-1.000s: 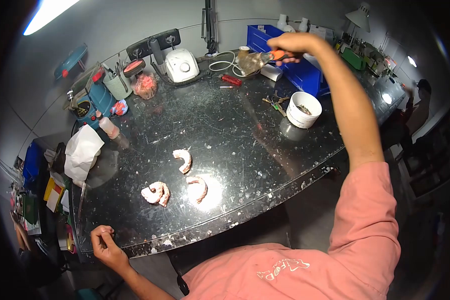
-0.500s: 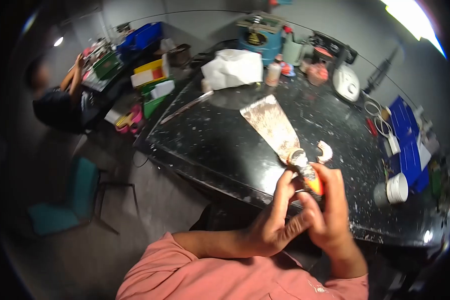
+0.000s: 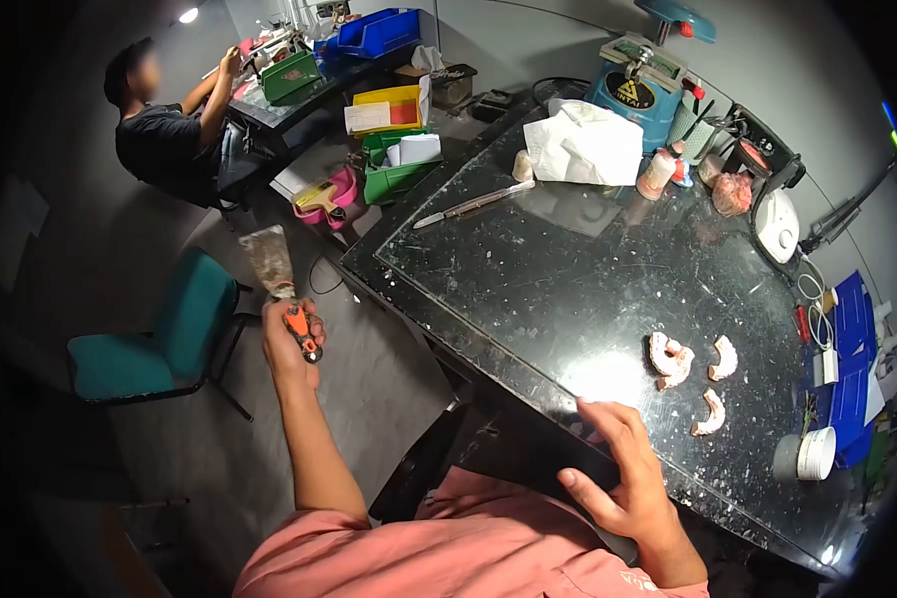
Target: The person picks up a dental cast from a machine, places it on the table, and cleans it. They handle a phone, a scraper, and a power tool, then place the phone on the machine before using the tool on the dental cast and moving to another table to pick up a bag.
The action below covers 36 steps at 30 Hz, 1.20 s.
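Observation:
My left hand [image 3: 285,351] is out to the left, past the bench edge, wrapped round the orange and black handle of a scraper [image 3: 269,259]. Its wide, stained blade points up and away. My right hand [image 3: 628,483] is held at the front edge of the bench, thumb and fingers apart, with nothing in it. Beyond it on the black bench lie pinkish-white, horseshoe-shaped dental casts: a larger piece [image 3: 671,361], a curved piece [image 3: 725,357] to its right, and another curved piece [image 3: 710,413] nearest my fingers.
On the black bench [image 3: 528,269] are a knife [image 3: 473,205], white paper [image 3: 583,145], a bottle [image 3: 656,174], a blue machine [image 3: 636,90] and a white tub [image 3: 815,454]. A teal chair [image 3: 194,314] stands left. Another person [image 3: 169,125] sits at a far-left table.
My left hand has swung left off the bench with the scraper. My right hand has let go of it and opened. More cast pieces show, and my view has shifted.

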### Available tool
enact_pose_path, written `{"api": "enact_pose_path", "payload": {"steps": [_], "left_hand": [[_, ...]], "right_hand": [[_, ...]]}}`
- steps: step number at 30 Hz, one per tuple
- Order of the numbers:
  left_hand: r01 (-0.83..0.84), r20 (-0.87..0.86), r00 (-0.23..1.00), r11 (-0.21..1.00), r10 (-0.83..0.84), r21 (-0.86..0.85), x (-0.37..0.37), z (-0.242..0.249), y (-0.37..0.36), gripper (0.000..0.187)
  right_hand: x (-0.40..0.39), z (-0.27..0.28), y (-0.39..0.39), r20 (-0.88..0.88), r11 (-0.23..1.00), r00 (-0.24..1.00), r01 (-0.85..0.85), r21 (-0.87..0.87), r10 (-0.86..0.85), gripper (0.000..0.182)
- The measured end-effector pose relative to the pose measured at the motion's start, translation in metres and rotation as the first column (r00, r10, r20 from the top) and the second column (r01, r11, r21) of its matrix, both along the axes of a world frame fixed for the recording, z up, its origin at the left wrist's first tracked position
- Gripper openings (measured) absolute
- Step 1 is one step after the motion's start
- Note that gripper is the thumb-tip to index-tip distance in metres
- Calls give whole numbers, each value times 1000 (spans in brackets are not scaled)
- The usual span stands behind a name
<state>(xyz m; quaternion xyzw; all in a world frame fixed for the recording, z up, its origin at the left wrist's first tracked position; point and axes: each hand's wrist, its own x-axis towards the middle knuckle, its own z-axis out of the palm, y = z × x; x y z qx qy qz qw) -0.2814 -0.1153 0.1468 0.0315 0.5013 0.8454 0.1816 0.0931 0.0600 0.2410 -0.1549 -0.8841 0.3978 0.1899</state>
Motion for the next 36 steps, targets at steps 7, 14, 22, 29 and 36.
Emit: {"api": "enact_pose_path", "payload": {"steps": [7,14,22,29,36], "left_hand": [[153,119,985,951,-125,-268,-57,-104,59,27],[336,109,919,896,-380,290,-65,-111,137,36],[512,116,830,827,-546,234,-80,-128,111,37],[545,71,825,823,-560,158,-80,-127,123,38],[406,-29,914,909,-405,92,-45,-113,130,39]], "right_hand": [[12,-8,3,-15,987,987,159,-34,-160,53],[13,-10,9,-36,991,991,130,-17,-130,45],[48,-4,13,-56,996,995,88,17,-87,41],[135,48,47,38,957,965,250,147,-258,35],[243,74,227,377,671,555,639,377,-741,37]]}}
